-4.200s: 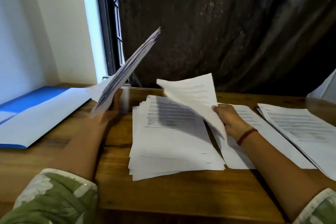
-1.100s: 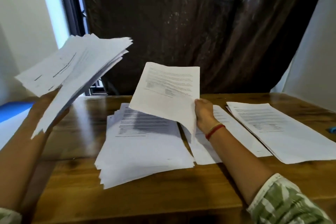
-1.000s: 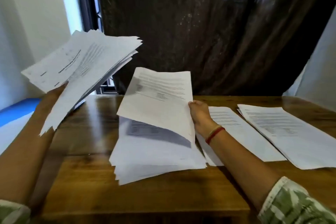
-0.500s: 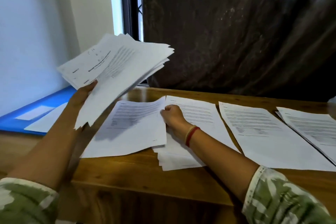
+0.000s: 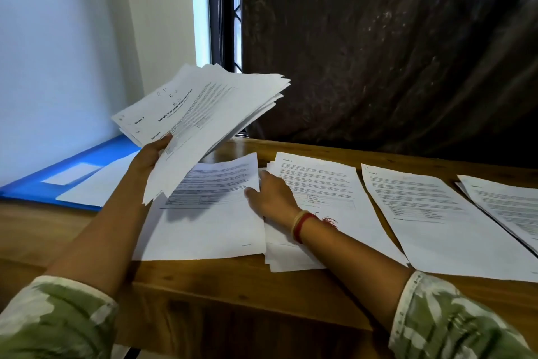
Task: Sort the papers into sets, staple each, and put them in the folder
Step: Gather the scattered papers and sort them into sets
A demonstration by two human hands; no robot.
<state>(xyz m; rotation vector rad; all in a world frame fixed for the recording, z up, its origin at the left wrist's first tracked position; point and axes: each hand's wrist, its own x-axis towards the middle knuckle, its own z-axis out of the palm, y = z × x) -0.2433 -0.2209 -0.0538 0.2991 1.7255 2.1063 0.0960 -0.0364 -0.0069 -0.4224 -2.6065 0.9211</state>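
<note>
**Paper layout**

Your folder [image 5: 35,187] lies far left on the table [image 5: 233,286]. Right of it, in a row: first sheet [image 5: 209,221], pile [image 5: 323,184], second sheet [image 5: 436,221], edge pile [image 5: 512,207]. Your left hand [image 5: 150,156] holds a stack [image 5: 209,114] over the first sheet. Your right hand [image 5: 272,197] rests across first sheet and pile.

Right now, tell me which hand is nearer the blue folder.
Left. The left hand grips a raised paper stack just beside the blue folder; the right hand rests on sheets farther right.

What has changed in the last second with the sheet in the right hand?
The right hand carried the single sheet leftward and down; it now lies flat on the table, left of the middle pile, the hand resting at its edge, grip unclear. Left hand holds the fanned stack raised as before; right-side sheets unmoved.
</note>
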